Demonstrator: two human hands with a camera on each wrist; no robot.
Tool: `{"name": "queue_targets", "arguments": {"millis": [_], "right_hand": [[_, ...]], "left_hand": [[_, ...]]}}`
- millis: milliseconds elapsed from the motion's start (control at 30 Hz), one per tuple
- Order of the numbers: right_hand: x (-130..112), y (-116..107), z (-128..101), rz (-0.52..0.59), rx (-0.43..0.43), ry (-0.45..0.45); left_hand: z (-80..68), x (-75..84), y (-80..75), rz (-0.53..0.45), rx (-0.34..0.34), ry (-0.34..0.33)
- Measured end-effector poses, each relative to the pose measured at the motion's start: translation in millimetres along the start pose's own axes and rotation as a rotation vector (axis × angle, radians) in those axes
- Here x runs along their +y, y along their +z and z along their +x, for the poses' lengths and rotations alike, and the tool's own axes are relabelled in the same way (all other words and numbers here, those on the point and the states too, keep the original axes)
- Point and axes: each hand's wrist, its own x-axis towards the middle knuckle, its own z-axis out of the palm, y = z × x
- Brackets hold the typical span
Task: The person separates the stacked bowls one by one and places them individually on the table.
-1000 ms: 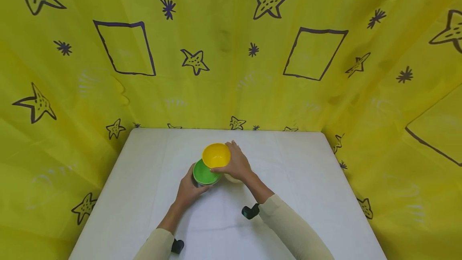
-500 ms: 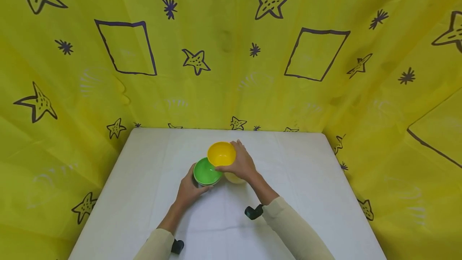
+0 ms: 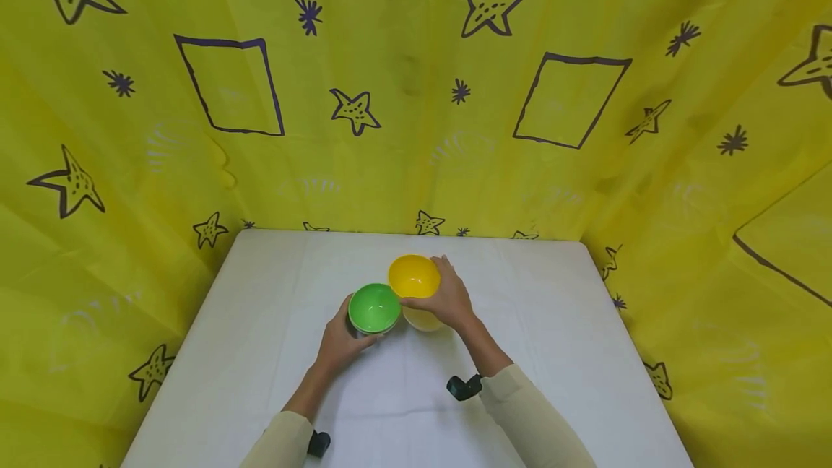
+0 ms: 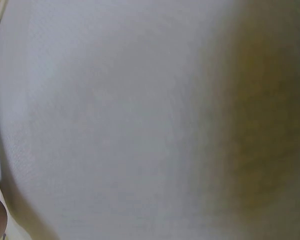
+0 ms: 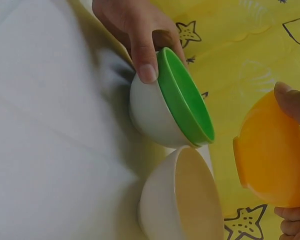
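Note:
My left hand (image 3: pixel 339 341) grips a white bowl (image 5: pixel 149 112) at the middle of the table, thumb against its side. Nested in that white bowl is a green bowl (image 3: pixel 375 308), its rim standing above the white one. Up in the air, my right hand (image 3: pixel 450 300) holds a yellow bowl (image 3: pixel 414 276) by its side, thumb near the rim; its foot shows in the right wrist view. A cream bowl (image 5: pixel 157 202) sits on the table right beside the white one, partly covered by the right hand in the head view.
A white cloth (image 3: pixel 520 309) covers the table. Yellow curtains (image 3: pixel 403 165) with drawn stars and frames hang along its back and sides. The left wrist view is mostly blurred pale cloth (image 4: pixel 100 120).
My right hand has moved the yellow bowl rightward, away from above the green bowl, so more of the green and cream bowls shows. The left hand has stayed in place.

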Motion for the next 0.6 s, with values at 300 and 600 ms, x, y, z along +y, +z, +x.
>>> {"name": "queue_targets", "arguments": {"millis": [300,600], "right_hand": [[8.9,-7.5,-3.5,-0.001,0.029,0.026],[16.5,-19.5,-5.0,0.015,0.055,0.031]], "left_hand": [[-1.2,0.0,0.3,0.013,0.014,0.004],[-2.2,3.2,-0.3,-0.003,0.002,-0.012]]}}
